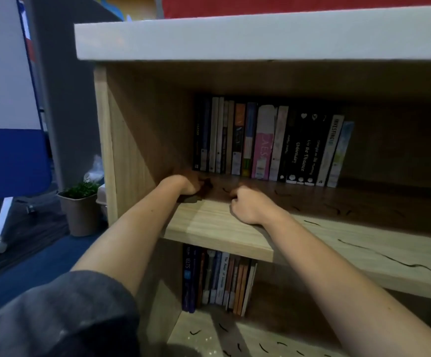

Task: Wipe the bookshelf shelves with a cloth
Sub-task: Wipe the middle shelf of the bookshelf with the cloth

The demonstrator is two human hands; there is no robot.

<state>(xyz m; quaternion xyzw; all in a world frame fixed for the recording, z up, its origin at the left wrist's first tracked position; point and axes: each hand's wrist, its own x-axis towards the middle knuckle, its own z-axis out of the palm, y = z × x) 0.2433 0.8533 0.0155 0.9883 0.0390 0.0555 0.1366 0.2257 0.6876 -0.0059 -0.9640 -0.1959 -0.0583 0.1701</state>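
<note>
Both my arms reach onto the middle shelf [217, 228] of a light wooden bookshelf. My left hand [187, 185] is closed on a dark brown cloth [204, 189] pressed on the shelf near its left wall. To the right of it, my right hand [247, 204] rests on the shelf board as a fist, apparently with nothing in it. Small dark curled bits [389, 258] lie scattered over the shelf to the right. A row of upright books [271, 143] stands at the back of this shelf.
The lower shelf [235, 336] holds another row of books [217, 279] and more dark bits. A grey top board [235, 37] overhangs the shelf. Left of the bookshelf stand a small potted plant [80, 207] and a blue and white wheeled board [8, 150].
</note>
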